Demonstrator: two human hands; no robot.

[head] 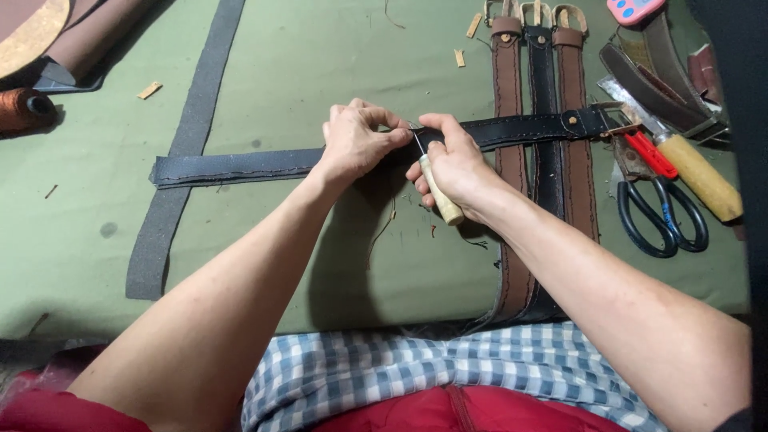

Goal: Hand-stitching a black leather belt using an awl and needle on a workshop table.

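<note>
while the left hand (356,140) pinches the black belt (264,164), the right hand (456,168) beside it has its grip clamped on a wooden-handled awl (440,196); a pink tag (634,10) lies beyond the belt.

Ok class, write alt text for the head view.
Two hands work on a black belt lying across a green table: the left hand pinches it while the right hand holds a wooden-handled awl. Three more belts and scissors lie to the right.

Soft, even light is falling from above, leaving the green table (304,56) moderately bright. The arms are casting a dull shadow toward the table's near edge. Focus is holding sharp mid-frame; the right edge is sinking into darkness.
</note>
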